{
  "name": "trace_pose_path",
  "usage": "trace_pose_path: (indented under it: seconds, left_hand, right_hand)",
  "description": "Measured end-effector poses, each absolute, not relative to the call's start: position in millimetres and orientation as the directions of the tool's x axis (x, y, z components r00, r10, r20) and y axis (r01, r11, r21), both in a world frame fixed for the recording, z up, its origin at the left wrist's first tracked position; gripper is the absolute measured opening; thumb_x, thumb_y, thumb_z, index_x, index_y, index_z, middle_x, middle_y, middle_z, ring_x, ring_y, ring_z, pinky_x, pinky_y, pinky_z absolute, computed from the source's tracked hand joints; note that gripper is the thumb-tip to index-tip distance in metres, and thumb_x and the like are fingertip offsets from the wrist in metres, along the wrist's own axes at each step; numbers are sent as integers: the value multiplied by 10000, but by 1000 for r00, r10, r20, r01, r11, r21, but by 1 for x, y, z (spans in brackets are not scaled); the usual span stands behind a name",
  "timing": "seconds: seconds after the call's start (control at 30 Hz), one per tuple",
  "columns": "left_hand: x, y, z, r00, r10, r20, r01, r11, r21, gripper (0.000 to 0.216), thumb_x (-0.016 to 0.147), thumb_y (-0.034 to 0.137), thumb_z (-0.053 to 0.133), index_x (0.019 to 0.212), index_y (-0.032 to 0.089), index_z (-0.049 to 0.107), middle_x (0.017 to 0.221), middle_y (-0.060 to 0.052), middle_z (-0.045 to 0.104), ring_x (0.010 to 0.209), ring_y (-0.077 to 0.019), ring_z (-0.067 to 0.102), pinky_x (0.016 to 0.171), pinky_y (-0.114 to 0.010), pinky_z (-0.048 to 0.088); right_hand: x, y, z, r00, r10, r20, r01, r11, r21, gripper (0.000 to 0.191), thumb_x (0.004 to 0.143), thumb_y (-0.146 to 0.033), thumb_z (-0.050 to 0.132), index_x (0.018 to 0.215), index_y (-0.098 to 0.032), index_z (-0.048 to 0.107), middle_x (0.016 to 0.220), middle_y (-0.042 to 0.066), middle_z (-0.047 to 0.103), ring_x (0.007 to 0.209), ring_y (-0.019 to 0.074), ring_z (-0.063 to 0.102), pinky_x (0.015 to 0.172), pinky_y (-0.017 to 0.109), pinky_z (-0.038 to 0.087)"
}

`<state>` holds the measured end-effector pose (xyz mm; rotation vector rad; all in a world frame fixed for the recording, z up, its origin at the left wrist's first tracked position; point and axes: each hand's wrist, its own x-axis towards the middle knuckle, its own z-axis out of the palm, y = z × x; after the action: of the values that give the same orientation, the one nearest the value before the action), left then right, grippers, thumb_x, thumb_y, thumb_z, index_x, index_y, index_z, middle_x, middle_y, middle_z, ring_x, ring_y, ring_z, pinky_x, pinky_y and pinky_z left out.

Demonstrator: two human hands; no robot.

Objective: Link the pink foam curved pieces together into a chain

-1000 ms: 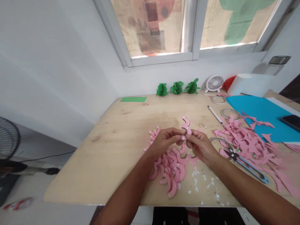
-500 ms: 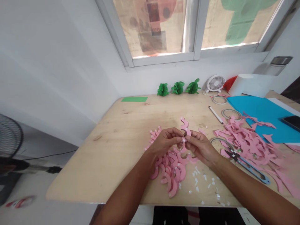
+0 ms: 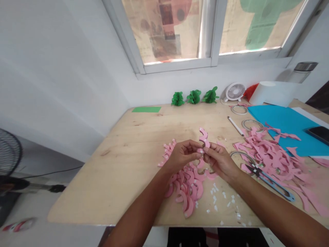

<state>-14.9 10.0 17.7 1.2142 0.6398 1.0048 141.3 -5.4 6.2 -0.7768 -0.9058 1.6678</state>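
A wavy chain of curved pink paper pieces [image 3: 203, 133] stands up between my hands, above the middle of the table. My right hand [image 3: 220, 161] pinches it between thumb and fingers. At its left side, the fingers and thumb of my left hand [image 3: 185, 156] close around the lower part, where a small white square shows. The exact contact of the left fingertips is partly hidden. Below my hands lies a pile of curved pink paper pieces [image 3: 189, 206], several with white tabs at their ends. More pink pieces [image 3: 167, 151] show behind my left wrist.
Small white scraps [image 3: 215, 198] lie near the front edge. To the right are blue-handled scissors [image 3: 276, 185], pink offcuts [image 3: 272, 154], tape rings [image 3: 253, 125], a white pen [image 3: 235, 126], blue sheets [image 3: 288, 120] and a phone [image 3: 320, 133]. Green paper shapes [image 3: 194, 97] and a small fan [image 3: 235, 92] stand behind.
My left thumb and index finger have parted slightly at the chain's lower part. My right hand keeps its pinch, and the chain has barely shifted. The view has turned a little.
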Motion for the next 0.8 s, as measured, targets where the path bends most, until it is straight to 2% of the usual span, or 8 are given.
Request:
trace_pose_path:
  seconds: [0.5,0.8]
  left_hand:
    - [-17,11,17,442,889,120,-250,-6,968,200,651,176,712,826,124,631,711,-21,649,632,-111,612,606,-230,486]
    - [-17,11,19,435,892,121,-222,-24,975,215,649,205,711,834,123,636,690,-22,634,625,-114,592,591,-238,484]
  right_hand:
    - [142,-7,8,-302,952,-51,-501,-204,-841,100,724,-234,677,746,-148,633,569,-14,559,507,68,451,488,192,313]
    - [143,-6,7,-291,954,-69,-420,-192,-887,160,708,-285,682,710,-135,628,541,-6,565,487,80,443,475,211,304]
